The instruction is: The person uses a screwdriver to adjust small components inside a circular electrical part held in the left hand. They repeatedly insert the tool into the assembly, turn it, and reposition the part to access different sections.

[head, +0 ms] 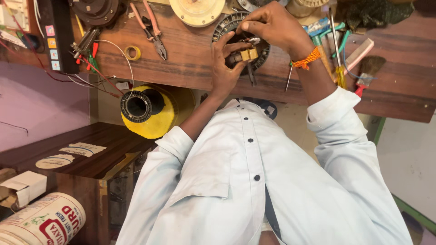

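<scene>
Left hand: pinches small tan rectangular blocks | Right hand: fingertips pinched on part above | Dark round ribbed stator ring: on brown wooden bench | Fitting unfinished; orange-handled pliers lie unused.

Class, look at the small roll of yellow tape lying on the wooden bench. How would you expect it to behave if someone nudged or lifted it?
The roll of yellow tape is a thin ring with an open centre, so it is probably light. It lies flat on the wooden bench, so a nudge would likely slide it rather than roll it. Stood on edge, its round shape would probably roll.
</scene>
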Action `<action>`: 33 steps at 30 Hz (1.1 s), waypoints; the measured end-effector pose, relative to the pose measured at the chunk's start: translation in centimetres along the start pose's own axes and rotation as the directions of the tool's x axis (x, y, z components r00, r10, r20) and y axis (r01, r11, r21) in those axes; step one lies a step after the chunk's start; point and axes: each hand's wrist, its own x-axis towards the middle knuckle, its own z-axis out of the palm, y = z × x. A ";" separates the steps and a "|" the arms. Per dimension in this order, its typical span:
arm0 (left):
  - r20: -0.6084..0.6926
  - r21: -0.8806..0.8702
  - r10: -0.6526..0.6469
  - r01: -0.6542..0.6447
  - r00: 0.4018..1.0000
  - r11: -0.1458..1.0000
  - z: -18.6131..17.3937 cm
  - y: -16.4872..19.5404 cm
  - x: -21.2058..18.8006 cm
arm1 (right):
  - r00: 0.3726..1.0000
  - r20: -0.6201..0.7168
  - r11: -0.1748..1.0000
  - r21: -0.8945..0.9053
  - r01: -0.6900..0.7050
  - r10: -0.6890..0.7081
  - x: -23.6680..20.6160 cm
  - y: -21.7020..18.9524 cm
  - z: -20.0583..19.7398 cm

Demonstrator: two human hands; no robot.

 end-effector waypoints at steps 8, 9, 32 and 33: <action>0.279 -0.623 -0.326 0.429 0.903 0.654 -4.5 1.5 3.6 | 0.999 -0.026 0.933 -0.358 -0.044 0.038 3.6 -2.3 0.9; 0.336 -0.592 -0.325 0.466 0.884 0.657 -4.7 1.3 4.3 | 0.998 -0.030 0.925 -0.376 -0.059 0.052 3.5 -2.2 0.8; 0.632 -0.142 0.075 0.020 0.771 0.990 -5.3 -0.7 8.7 | 0.772 -0.617 0.987 0.063 -0.146 0.153 -12.6 0.9 12.3; 0.633 -0.133 0.082 0.003 0.770 0.991 -5.2 -0.7 8.8 | 0.762 -0.618 0.981 0.100 -0.169 0.194 -12.5 1.5 12.4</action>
